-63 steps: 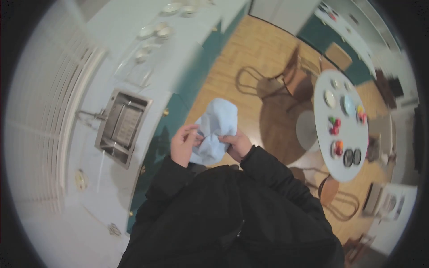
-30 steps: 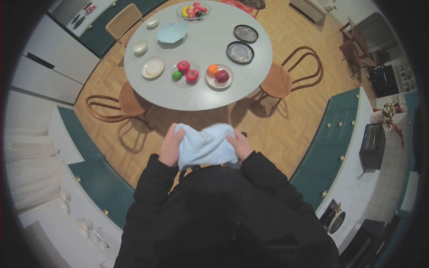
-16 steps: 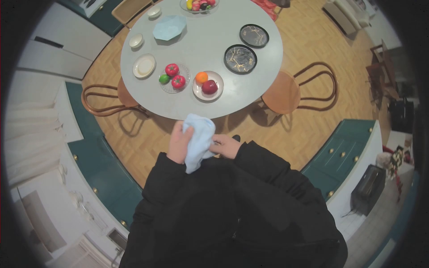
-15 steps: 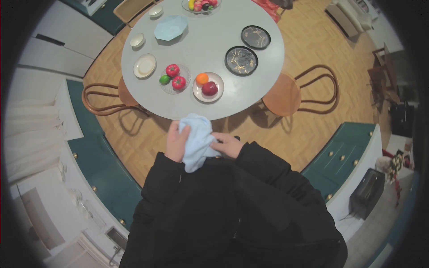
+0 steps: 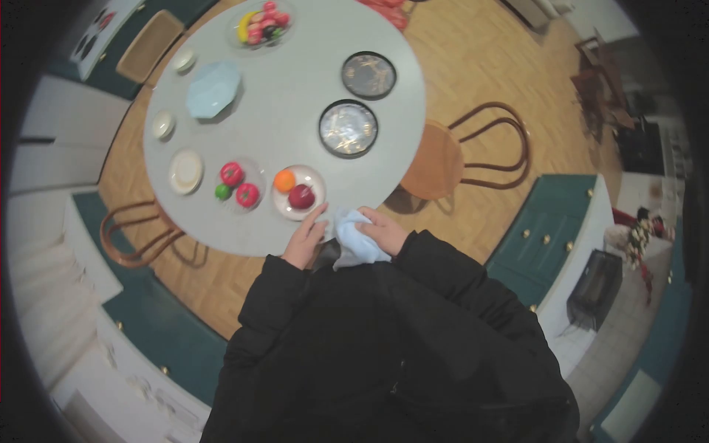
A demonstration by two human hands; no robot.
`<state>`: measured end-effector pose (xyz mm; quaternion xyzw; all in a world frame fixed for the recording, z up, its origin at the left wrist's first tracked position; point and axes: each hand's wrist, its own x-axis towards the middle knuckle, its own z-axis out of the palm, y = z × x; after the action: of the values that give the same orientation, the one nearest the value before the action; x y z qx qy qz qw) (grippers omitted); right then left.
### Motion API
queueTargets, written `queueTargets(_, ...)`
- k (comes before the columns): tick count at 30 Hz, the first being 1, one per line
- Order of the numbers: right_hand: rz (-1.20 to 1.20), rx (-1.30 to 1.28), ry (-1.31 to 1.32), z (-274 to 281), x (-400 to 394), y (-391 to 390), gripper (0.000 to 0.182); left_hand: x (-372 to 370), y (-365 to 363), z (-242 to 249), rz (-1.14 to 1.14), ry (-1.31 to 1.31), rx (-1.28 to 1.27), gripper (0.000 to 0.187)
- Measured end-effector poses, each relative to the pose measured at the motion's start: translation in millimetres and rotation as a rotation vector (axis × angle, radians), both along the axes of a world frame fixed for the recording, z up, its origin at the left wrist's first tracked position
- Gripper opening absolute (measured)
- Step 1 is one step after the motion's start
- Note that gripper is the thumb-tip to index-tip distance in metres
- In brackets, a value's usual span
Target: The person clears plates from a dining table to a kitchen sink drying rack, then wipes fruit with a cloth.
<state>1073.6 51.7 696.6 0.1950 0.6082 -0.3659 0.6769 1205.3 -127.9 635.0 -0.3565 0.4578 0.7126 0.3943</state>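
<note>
A light blue cloth (image 5: 354, 242) hangs bunched in front of my body, at the near edge of the round table (image 5: 281, 96). My right hand (image 5: 382, 230) is closed around its upper right side. Beside the cloth on the left, my left hand (image 5: 305, 240) has its fingers stretched out and apart, with nothing seen in its grasp. Just beyond the left fingertips stands a plate (image 5: 316, 208) bearing an orange (image 5: 284, 181) and a dark red apple (image 5: 301, 196).
A clear glass plate (image 5: 255, 198) holds red and green fruit. Two black marbled trays (image 5: 348, 128), a pale blue octagonal dish (image 5: 213, 90), small bowls and a fruit bowl (image 5: 272, 38) stand on the table. Bentwood chairs (image 5: 432, 162) flank it; green cabinets (image 5: 543, 221) line both sides.
My left hand has let go of the cloth, which has moved right in my right hand. The view has turned and shifted, so the table appears lower and farther left.
</note>
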Motion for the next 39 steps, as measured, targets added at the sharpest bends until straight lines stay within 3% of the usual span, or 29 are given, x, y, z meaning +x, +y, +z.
queueTargets(3,-0.061,0.035,0.037,-4.7,-0.5,8.8,0.030,-16.6,25.0,-10.8,-0.013,0.142,0.362,0.084)
queueTargets(6,-0.109,0.062,-0.089,1.2,-20.6,13.6,0.043,-31.5,51.4,-16.9,0.007,0.122,0.221,0.092)
queueTargets(9,-0.105,-0.009,-0.228,6.2,-27.3,40.3,0.044,-39.0,45.5,-2.9,-0.097,0.113,0.265,0.058)
queueTargets(12,-0.370,0.064,-0.356,-9.4,-31.5,83.7,0.041,-23.3,47.1,-3.7,-0.124,0.048,0.166,0.042)
queueTargets(15,-0.183,0.255,-0.142,-18.8,-59.5,154.8,0.048,4.1,35.2,-13.5,-0.107,-0.167,-0.120,0.057)
queueTargets(18,-0.093,0.619,0.126,-43.2,-95.2,265.6,0.026,35.8,16.4,-3.8,0.069,-0.336,-0.356,0.051)
queueTargets(20,0.208,0.971,0.549,-50.1,-127.7,388.4,0.033,49.0,18.9,18.2,0.156,-0.449,-0.459,0.050)
queueTargets(24,0.610,1.343,0.850,-42.4,-183.2,485.0,0.054,70.5,71.4,73.0,0.121,-0.727,-0.590,0.074)
queueTargets(27,0.288,1.086,0.613,-55.0,-203.9,497.8,0.070,76.4,111.3,95.5,-0.044,-0.659,-0.577,0.074)
queueTargets(29,0.152,0.962,0.664,-78.4,-202.2,497.3,0.030,64.4,129.0,123.5,0.021,-0.685,-0.517,0.076)
queueTargets(31,0.038,0.917,0.648,-81.8,-202.1,496.6,0.023,50.4,136.5,147.2,0.091,-0.720,-0.505,0.074)
queueTargets(32,-0.047,0.925,0.626,-81.8,-203.6,495.3,0.027,42.5,136.9,156.8,0.134,-0.732,-0.494,0.072)
queueTargets(36,-0.102,0.939,0.609,-59.8,-207.3,484.2,0.042,36.1,127.6,150.7,0.139,-0.711,-0.462,0.070)
queueTargets(39,-0.081,0.898,0.528,-60.0,-192.4,477.6,0.028,43.9,127.6,151.5,0.138,-0.689,-0.486,0.071)
